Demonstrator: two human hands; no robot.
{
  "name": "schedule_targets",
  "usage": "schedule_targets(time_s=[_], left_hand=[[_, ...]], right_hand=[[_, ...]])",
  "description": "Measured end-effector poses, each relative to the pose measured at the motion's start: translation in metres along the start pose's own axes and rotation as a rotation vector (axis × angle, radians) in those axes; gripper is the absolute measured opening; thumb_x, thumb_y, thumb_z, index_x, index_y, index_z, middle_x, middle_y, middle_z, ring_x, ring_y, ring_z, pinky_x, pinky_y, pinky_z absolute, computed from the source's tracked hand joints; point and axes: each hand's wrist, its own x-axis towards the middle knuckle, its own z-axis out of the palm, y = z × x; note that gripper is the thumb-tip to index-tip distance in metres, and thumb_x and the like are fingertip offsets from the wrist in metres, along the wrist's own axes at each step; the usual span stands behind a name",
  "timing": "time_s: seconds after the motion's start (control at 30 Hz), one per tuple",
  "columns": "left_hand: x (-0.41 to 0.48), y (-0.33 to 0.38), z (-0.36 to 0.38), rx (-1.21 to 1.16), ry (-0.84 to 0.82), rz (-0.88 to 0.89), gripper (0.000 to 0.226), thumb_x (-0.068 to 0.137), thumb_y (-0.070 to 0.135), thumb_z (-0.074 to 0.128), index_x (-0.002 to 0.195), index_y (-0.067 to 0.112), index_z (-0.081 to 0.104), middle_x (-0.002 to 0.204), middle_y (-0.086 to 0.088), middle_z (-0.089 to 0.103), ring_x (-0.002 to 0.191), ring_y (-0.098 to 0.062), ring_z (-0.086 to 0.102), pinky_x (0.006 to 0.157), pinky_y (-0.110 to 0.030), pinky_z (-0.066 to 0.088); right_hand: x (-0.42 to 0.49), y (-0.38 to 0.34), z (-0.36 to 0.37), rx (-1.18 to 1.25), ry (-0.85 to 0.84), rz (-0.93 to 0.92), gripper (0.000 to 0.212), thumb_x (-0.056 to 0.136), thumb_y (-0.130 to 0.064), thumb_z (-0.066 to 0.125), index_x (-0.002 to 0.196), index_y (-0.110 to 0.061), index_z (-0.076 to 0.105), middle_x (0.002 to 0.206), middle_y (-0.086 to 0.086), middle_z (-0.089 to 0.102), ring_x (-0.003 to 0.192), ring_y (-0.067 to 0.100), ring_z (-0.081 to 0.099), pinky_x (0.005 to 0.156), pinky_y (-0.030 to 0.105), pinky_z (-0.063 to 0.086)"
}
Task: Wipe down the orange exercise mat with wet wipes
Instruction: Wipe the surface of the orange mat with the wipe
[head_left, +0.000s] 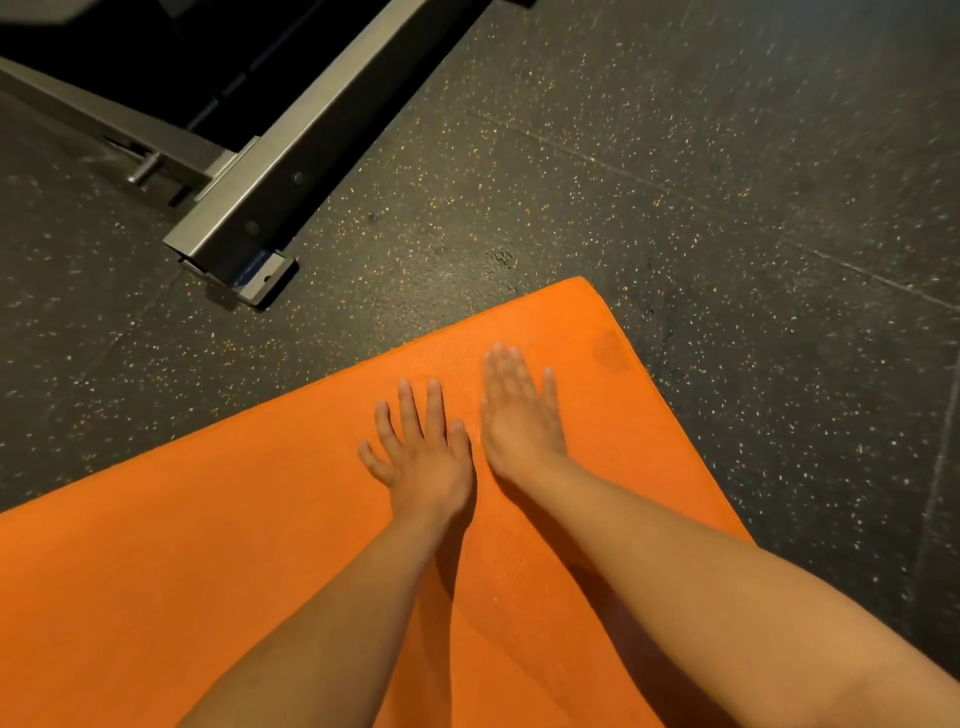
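Head view, looking down at a gym floor. At upper left, the grey steel frame of an exercise machine stands on the floor, and its square beam runs diagonally toward the frame's foot plate near the mat. The orange exercise mat lies flat on the floor and fills the lower left and centre of the view. Its far corner points up and to the right, and its long edge runs down to the left margin. Two bare forearms reach from the bottom edge onto the mat. The left hand lies palm down on the mat surface with its fingers straight and slightly spread. Just beside it, a little farther from the viewer, the right hand also lies palm down with its fingers extended and close together; its outline is somewhat blurred. A narrow strip of mat shows between the two hands, so they are apart. To the right of the right hand, near the mat's far corner, is a dark smudge on the orange surface. The dark speckled rubber floor, crossed by thin tile seams, occupies the right side.
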Motion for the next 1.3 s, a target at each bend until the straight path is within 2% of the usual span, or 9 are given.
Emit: schedule_targets(time_s=[0.1, 0.17, 0.33, 0.53, 0.63, 0.77, 1.0, 1.13, 1.3], left_hand=[[0.006, 0.002, -0.01, -0.04, 0.006, -0.035, 0.057, 0.102, 0.054, 0.028, 0.156, 0.048, 0.011, 0.168, 0.008, -0.005, 0.152, -0.022, -0.009, 0.117, -0.058, -0.006], [0.017, 0.004, -0.02, -0.043, 0.057, -0.049, 0.053, 0.098, 0.054, 0.038, 0.15, 0.047, 0.028, 0.166, 0.002, 0.012, 0.149, -0.026, 0.006, 0.116, -0.057, 0.004], [0.034, 0.012, -0.013, -0.029, -0.001, -0.063, 0.06, 0.1, 0.059, 0.023, 0.154, 0.054, -0.002, 0.166, 0.01, -0.02, 0.151, -0.027, -0.014, 0.115, -0.064, -0.011], [0.037, 0.008, -0.01, -0.024, 0.007, -0.037, 0.061, 0.099, 0.058, 0.019, 0.153, 0.054, -0.008, 0.165, 0.01, -0.024, 0.151, -0.029, -0.016, 0.115, -0.065, -0.012], [0.037, 0.008, -0.009, -0.02, 0.017, -0.03, 0.062, 0.099, 0.059, 0.02, 0.154, 0.053, -0.007, 0.165, 0.009, -0.024, 0.151, -0.029, -0.016, 0.115, -0.065, -0.013], [0.04, 0.007, -0.008, -0.026, 0.026, -0.026, 0.063, 0.099, 0.059, 0.022, 0.155, 0.052, -0.006, 0.165, 0.008, -0.022, 0.15, -0.029, -0.016, 0.115, -0.064, -0.014], [0.043, -0.001, -0.004, -0.006, 0.074, 0.013, 0.064, 0.099, 0.057, 0.03, 0.157, 0.05, 0.003, 0.167, 0.005, -0.015, 0.151, -0.032, -0.01, 0.117, -0.063, -0.009], [0.04, -0.001, -0.006, -0.062, 0.087, 0.034, 0.064, 0.097, 0.053, 0.039, 0.156, 0.049, 0.013, 0.168, 0.004, -0.01, 0.151, -0.028, -0.01, 0.117, -0.059, -0.011], [0.032, -0.021, -0.007, -0.096, 0.073, 0.23, 0.061, 0.095, 0.053, 0.035, 0.154, 0.046, 0.026, 0.169, 0.005, 0.002, 0.153, -0.023, -0.006, 0.117, -0.053, -0.015]], right_hand=[[0.001, 0.001, 0.005, -0.063, -0.06, -0.264, 0.061, 0.109, -0.029, 0.025, 0.163, -0.021, -0.003, 0.169, -0.006, -0.012, 0.154, 0.014, -0.017, 0.124, 0.053, -0.008], [0.013, 0.02, -0.001, -0.107, -0.013, -0.234, 0.059, 0.109, -0.026, 0.024, 0.163, -0.024, 0.0, 0.17, -0.009, -0.009, 0.155, 0.014, -0.016, 0.123, 0.053, -0.011], [0.044, 0.028, -0.014, -0.014, 0.096, 0.149, 0.06, 0.108, -0.021, 0.024, 0.163, -0.019, 0.0, 0.17, -0.006, -0.008, 0.155, 0.016, -0.014, 0.121, 0.054, -0.011], [0.048, -0.006, -0.003, -0.053, 0.034, -0.136, 0.067, 0.105, -0.027, 0.036, 0.163, -0.018, 0.003, 0.171, -0.003, -0.004, 0.155, 0.016, -0.013, 0.121, 0.052, -0.012], [0.064, 0.02, -0.014, -0.104, 0.1, 0.018, 0.062, 0.106, -0.022, 0.028, 0.163, -0.022, 0.003, 0.17, -0.005, -0.007, 0.155, 0.016, -0.013, 0.121, 0.056, -0.01], [0.08, 0.019, -0.024, 0.032, 0.095, 0.262, 0.059, 0.108, -0.026, 0.02, 0.162, -0.018, -0.002, 0.169, -0.004, -0.012, 0.155, 0.014, -0.016, 0.122, 0.054, -0.009], [0.063, -0.022, -0.006, 0.029, -0.061, -0.123, 0.061, 0.108, -0.024, 0.027, 0.163, -0.016, 0.003, 0.17, -0.001, -0.008, 0.155, 0.015, -0.013, 0.125, 0.052, -0.006], [0.057, -0.015, -0.015, -0.01, -0.153, -0.175, 0.058, 0.109, -0.025, 0.027, 0.163, -0.018, 0.005, 0.17, -0.003, -0.005, 0.156, 0.014, -0.01, 0.123, 0.051, -0.005], [0.013, -0.026, -0.005, 0.0, -0.19, -0.143, 0.058, 0.109, -0.026, 0.026, 0.163, -0.021, 0.005, 0.17, -0.007, -0.007, 0.155, 0.012, -0.012, 0.124, 0.051, -0.006]])
